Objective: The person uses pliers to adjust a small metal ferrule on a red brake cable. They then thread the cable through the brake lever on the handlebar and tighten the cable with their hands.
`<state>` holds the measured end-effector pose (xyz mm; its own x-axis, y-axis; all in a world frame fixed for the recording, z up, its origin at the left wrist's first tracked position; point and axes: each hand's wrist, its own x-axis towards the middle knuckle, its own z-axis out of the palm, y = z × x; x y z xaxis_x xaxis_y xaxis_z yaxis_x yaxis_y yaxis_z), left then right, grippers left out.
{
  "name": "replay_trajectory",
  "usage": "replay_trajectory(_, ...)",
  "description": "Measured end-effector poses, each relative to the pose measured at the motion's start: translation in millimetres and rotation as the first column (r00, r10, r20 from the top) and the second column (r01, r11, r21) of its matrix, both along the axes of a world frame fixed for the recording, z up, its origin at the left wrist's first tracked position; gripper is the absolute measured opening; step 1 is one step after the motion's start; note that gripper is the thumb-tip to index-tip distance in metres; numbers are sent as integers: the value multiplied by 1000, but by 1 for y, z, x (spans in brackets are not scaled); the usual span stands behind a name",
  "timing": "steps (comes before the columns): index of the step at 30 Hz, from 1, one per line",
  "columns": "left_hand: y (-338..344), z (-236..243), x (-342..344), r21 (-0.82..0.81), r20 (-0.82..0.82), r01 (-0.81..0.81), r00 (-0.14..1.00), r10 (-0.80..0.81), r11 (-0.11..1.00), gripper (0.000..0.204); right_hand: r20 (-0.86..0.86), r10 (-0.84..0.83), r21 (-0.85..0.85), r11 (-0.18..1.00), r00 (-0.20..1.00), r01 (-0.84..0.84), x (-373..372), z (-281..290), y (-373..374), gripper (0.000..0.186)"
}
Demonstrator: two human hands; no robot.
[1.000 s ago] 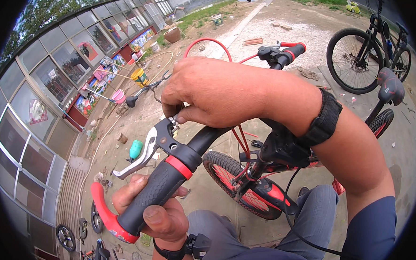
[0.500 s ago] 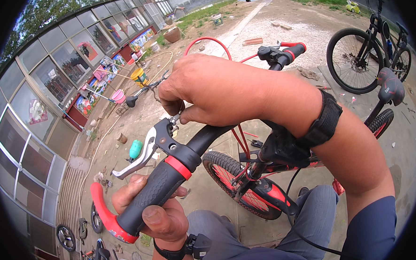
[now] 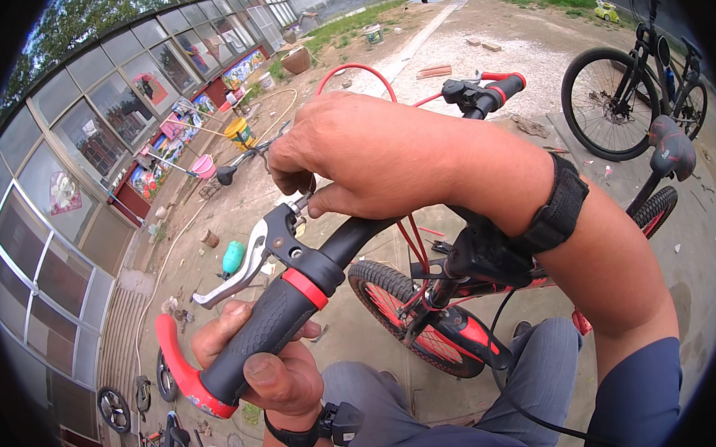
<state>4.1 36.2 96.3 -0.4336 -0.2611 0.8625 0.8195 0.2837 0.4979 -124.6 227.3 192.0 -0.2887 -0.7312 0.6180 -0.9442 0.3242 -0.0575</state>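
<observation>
My left hand is wrapped round the black rubber handlebar grip of a bicycle, thumb on the near side. A red curved bar end sticks out beyond the grip. Just inboard is a brake lever with a silver blade and black bracket. Over the bracket's far end, my right hand pinches the small metal cable adjuster, its fingertips partly hidden behind the hand. My right forearm crosses above the black handlebar, hiding its middle. Below are the red-and-black front wheel and red cables.
The handlebar's other end points away to the far right. A black bicycle stands at the right. To the left lie a teal bottle, a yellow bucket, a pink basin and bicycle parts. A glazed wall runs along the left.
My right fingers have shifted very slightly at the adjuster. My left hand keeps its hold on the grip, and the bicycle is practically still.
</observation>
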Motion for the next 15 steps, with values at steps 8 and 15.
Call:
replay_trajectory(8, 0, -1, -2, 2, -12, 18, 1000, -18, 1000, 61, -18, 21, -5, 1000, 1000, -21, -6, -5, 1, 15)
replay_trajectory(15, 2, -1, -2, 17, -9, 16, 1000, -16, 1000, 61, -9, 3, 2, 1000, 1000, -3, -1, -1, 2, 15)
